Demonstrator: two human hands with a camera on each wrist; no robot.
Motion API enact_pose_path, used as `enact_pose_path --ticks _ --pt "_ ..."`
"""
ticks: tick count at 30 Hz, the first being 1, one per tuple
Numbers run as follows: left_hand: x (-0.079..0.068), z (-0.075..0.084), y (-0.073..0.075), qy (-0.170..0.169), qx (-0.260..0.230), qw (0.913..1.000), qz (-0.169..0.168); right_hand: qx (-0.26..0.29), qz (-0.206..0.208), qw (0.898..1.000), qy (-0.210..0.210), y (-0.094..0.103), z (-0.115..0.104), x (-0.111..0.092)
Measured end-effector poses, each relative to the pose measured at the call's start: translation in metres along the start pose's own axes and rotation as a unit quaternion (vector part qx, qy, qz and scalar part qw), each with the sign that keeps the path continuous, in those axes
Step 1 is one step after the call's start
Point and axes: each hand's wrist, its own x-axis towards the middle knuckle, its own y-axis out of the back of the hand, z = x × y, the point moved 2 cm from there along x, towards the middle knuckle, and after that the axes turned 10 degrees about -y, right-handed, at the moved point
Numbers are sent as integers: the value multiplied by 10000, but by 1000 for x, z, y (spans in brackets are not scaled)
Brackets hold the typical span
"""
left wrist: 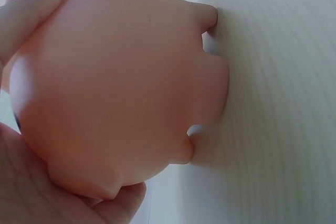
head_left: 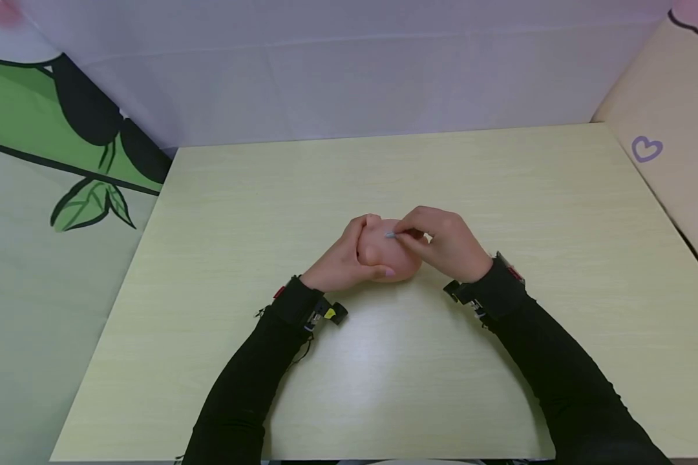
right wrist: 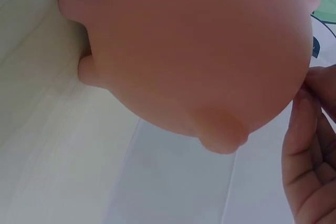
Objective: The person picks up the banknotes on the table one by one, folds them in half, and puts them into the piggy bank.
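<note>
A round pink piggy bank (head_left: 397, 261) stands on the table, its stubby feet down on the wood in the left wrist view. My left hand (head_left: 344, 259) grips its left side, with the thumb along the near side and fingers on the far side. Above its top, my right hand (head_left: 442, 239) pinches a small pale blue piece (head_left: 390, 235) between thumb and fingertips. The piece lies right over the bank's upper surface; its kind cannot be made out. In the right wrist view, the pinching fingertips (right wrist: 300, 109) are at the edge of the bank's curved body.
The pale wooden table (head_left: 267, 194) spreads around both hands. A lilac cloth wall (head_left: 349, 84) rises behind it. On the left hangs a panel with painted green leaves (head_left: 84, 205), and on the right a cream panel with a purple heart (head_left: 647, 149).
</note>
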Motion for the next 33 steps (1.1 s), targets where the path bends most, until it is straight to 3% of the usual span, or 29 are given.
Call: enact_pose_path --ticks 8,18,33 --pt "5 1 -4 23 98 9999 23 -383 107 9992 37 2 4 -2" --pt "13 -1 -12 84 162 9998 19 -390 41 9992 80 10 15 -7" --pt "15 0 -12 -63 214 9997 43 -333 9 9993 172 9 15 -7"
